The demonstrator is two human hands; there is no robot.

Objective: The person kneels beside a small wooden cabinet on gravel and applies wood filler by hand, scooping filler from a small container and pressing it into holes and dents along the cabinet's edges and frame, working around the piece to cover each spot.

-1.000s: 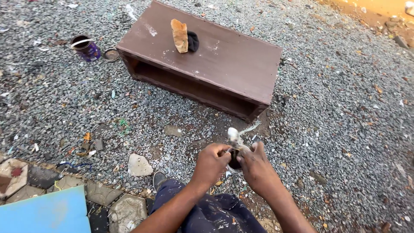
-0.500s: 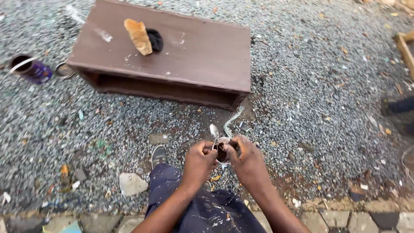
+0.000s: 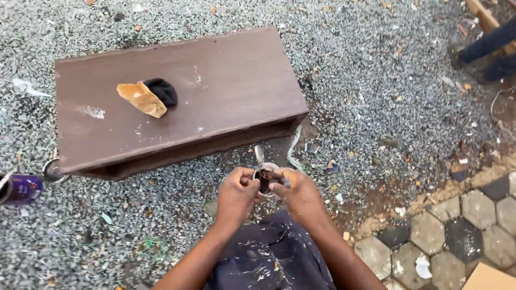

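Both hands are closed around a small round tin (image 3: 264, 176) held over my lap. My left hand (image 3: 236, 196) grips its left side, and my right hand (image 3: 299, 193) grips the right side with fingers over the rim. A thin pale tool (image 3: 259, 155) sticks up out of the tin. Ahead lies a brown wooden box (image 3: 215, 107) on gravel. On top of it rest a tan sponge-like piece (image 3: 142, 98) and a black cloth (image 3: 161, 90).
A purple can (image 3: 21, 189) and a round lid (image 3: 52, 170) lie on the gravel at the far left. Hexagonal paving (image 3: 457, 236) borders the gravel at the lower right. Another person's shoes and legs (image 3: 486, 51) stand at the upper right.
The view has swung to the right and closer, so the box now sits further left. Both hands have kept hold of the small tin throughout.
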